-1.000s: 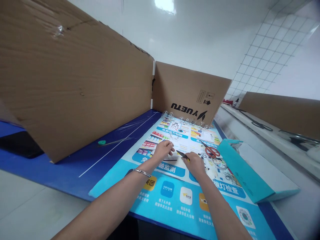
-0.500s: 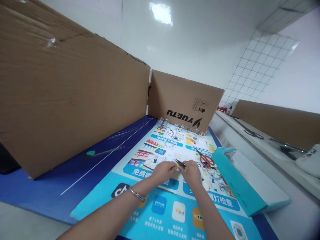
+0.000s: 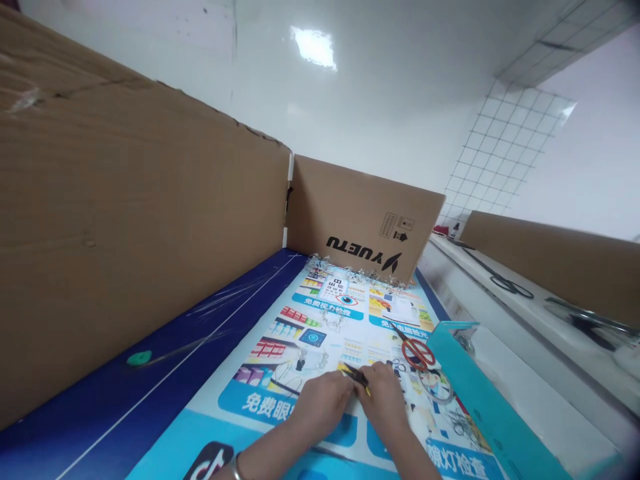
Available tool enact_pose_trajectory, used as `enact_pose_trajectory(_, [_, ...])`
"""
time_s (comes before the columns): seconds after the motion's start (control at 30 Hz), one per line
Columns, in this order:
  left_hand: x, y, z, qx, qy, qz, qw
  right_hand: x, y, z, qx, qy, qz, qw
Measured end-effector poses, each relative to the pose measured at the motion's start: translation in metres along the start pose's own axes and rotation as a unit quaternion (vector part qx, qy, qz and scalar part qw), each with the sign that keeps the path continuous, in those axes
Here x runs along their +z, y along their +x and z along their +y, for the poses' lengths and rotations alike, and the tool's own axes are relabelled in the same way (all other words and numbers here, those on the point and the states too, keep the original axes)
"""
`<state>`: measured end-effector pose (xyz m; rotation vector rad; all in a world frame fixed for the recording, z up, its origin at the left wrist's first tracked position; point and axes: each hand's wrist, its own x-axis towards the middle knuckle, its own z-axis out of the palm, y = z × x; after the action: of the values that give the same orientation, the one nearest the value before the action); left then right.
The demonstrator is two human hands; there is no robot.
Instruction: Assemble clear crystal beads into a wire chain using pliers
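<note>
Low in the middle of the view, my two hands are close together over the printed blue and white sheet. My right hand (image 3: pixel 383 393) is closed round small black-tipped pliers (image 3: pixel 357 375) with yellow on the handles, their jaws pointing up and left. Beside it, my left hand (image 3: pixel 326 398) is closed with its fingertips at the pliers; whatever it pinches is too small to make out. Red-handled scissors (image 3: pixel 418 354) lie on the sheet just beyond my right hand, near a clear round dish (image 3: pixel 436 387).
Cardboard walls (image 3: pixel 150 220) stand on the left and at the back, with wiry clear bits (image 3: pixel 370 273) along the back one. An open turquoise box (image 3: pixel 493 393) is at the right. Black scissors (image 3: pixel 512 287) lie on a white ledge. A green item (image 3: pixel 139 358) sits at left.
The camera view has shifted, so hands and sheet appear lower and larger. Both hands stay close together, the pliers still in my right hand.
</note>
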<state>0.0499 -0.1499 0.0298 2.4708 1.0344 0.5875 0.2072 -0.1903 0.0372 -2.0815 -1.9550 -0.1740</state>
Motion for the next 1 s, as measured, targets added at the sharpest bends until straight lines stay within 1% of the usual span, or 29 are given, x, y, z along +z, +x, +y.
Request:
enact_pose_trajectory(0.17, [-0.001, 0.006, -0.003, -0.005, 0.005, -0.034, 0.999, 0.002, 0.008, -0.002, 0.003, 0.015, -0.009, 1.0])
enact_pose_trajectory(0.33, [-0.006, 0.011, -0.001, -0.021, 0.028, -0.064, 0.997, 0.007, 0.012, 0.002, 0.006, 0.01, 0.0, 1.0])
enact_pose_trajectory(0.4, [-0.009, 0.011, 0.0, -0.024, 0.036, -0.052, 0.998, 0.007, 0.012, 0.004, 0.002, 0.012, 0.011, 1.0])
enact_pose_trajectory(0.53, [-0.012, 0.013, 0.001, -0.021, 0.038, -0.056, 0.997, 0.007, 0.013, 0.006, -0.01, 0.02, 0.035, 0.999])
enact_pose_trajectory(0.67, [-0.015, 0.017, 0.0, -0.026, 0.041, -0.072, 0.996, 0.01, 0.014, 0.007, -0.025, 0.035, 0.069, 0.997])
enact_pose_trajectory(0.77, [-0.017, 0.019, 0.002, -0.038, 0.047, -0.081, 0.995, 0.011, 0.015, 0.008, -0.056, 0.059, 0.112, 0.99])
enact_pose_trajectory(0.87, [-0.02, 0.018, 0.003, -0.04, 0.052, -0.069, 0.995, 0.009, 0.016, 0.008, -0.095, 0.08, 0.156, 0.98])
enact_pose_trajectory(1.0, [-0.021, 0.017, 0.002, -0.03, 0.029, -0.035, 0.999, 0.007, 0.016, 0.008, -0.132, 0.101, 0.187, 0.968])
